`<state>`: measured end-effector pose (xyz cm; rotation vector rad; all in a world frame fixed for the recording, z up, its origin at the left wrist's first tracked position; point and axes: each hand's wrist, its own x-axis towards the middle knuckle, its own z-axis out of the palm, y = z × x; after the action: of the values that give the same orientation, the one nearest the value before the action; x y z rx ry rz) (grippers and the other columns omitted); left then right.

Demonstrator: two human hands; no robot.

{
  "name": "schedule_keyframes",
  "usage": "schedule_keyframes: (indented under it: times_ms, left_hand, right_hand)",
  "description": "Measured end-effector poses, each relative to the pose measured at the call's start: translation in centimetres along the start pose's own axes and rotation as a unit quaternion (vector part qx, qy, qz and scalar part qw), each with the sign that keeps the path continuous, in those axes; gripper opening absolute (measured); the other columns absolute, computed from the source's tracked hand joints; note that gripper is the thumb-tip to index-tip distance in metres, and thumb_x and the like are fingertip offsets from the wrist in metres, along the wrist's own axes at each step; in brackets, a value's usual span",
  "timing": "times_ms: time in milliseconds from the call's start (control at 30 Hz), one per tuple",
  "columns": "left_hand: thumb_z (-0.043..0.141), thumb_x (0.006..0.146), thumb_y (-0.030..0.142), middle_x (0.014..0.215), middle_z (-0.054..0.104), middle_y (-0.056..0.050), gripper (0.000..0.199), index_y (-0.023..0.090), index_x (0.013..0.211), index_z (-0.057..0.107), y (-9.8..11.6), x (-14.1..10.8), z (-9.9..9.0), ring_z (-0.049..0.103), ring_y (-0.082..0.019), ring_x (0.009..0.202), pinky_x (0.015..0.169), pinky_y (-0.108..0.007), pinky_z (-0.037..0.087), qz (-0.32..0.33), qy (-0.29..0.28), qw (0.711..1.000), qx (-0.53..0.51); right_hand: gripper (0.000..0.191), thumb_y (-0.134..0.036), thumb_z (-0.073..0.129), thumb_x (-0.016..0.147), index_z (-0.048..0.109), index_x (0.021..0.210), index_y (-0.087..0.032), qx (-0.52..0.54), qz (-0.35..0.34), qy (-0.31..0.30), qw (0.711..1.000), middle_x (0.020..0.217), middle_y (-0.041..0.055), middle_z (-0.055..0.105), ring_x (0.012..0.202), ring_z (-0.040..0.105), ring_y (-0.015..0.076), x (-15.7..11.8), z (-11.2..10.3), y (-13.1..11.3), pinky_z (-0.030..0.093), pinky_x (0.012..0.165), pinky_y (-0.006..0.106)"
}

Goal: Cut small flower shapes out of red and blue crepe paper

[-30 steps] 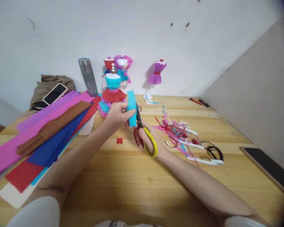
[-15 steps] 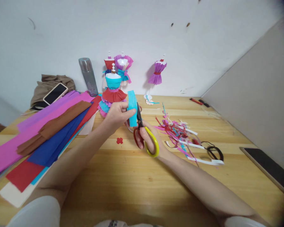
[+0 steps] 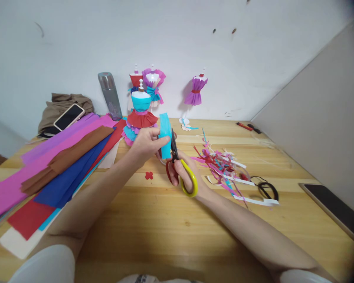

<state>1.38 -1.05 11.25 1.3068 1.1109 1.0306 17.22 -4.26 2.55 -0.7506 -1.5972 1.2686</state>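
Observation:
Between thumb and fingers, my left hand (image 3: 147, 143) pinches an upright strip of turquoise crepe paper (image 3: 165, 127). My right hand (image 3: 184, 173) is wrapped round the scissors (image 3: 190, 184), which have a yellow and a red handle loop. Their dark blades point up along the strip's right edge and look nearly closed; whether they touch the paper I cannot tell. Just behind my left hand stands a small dress form (image 3: 141, 103) in a turquoise top and tiered red, pink and turquoise skirt. A red flower-shaped paper piece (image 3: 149, 175) lies on the table below the hands.
Folded crepe paper sheets (image 3: 76, 169) cover the table's left side, near a phone (image 3: 70, 117) and a bottle (image 3: 110, 96). More dress forms (image 3: 196, 89) stand by the wall. Paper scraps (image 3: 224, 167), black cord (image 3: 268, 190) and a dark flat device (image 3: 333, 208) lie right.
The scissors have shifted very slightly down. My left hand and the turquoise strip have hardly moved.

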Motion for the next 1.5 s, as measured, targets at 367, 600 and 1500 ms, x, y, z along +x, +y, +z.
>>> schedule_keyframes:
  times_ms: [367,600,1500]
  left_hand:
    - [0.061,0.084,0.012,0.052,0.066,0.001,0.015,0.014,0.071,0.068,0.1,-0.1,0.2,0.062,-0.012,0.043,0.046,-0.019,0.051,0.001,0.009,1.0,0.009]
    - [0.06,0.085,0.01,0.05,0.064,0.002,0.017,0.014,0.07,0.066,0.3,-0.1,0.3,0.06,-0.01,0.042,0.045,-0.017,0.048,-0.008,0.013,1.0,0.022]
    - [0.065,0.077,0.014,0.049,0.062,0.003,0.012,0.015,0.064,0.063,0.2,0.5,-0.9,0.055,-0.009,0.041,0.042,-0.017,0.041,-0.011,-0.029,0.998,0.054]
  right_hand:
    - [0.052,-0.075,0.051,0.095,0.054,0.098,-0.023,-0.006,0.002,0.0,1.0,0.056,-0.0079,0.048,0.039,0.045,0.0107,-0.1,-0.1,0.3,0.035,0.043,0.028]
    - [0.052,-0.074,0.051,0.096,0.051,0.093,-0.023,0.01,-0.007,0.009,1.0,0.049,-0.01,0.047,0.035,0.04,0.0089,0.0,0.2,0.4,0.033,0.039,0.025]
    - [0.05,-0.072,0.055,0.096,0.054,0.104,-0.022,0.035,-0.006,-0.038,0.999,0.061,-0.0068,0.053,0.04,0.046,0.0106,0.0,-0.5,0.8,0.035,0.044,0.028]
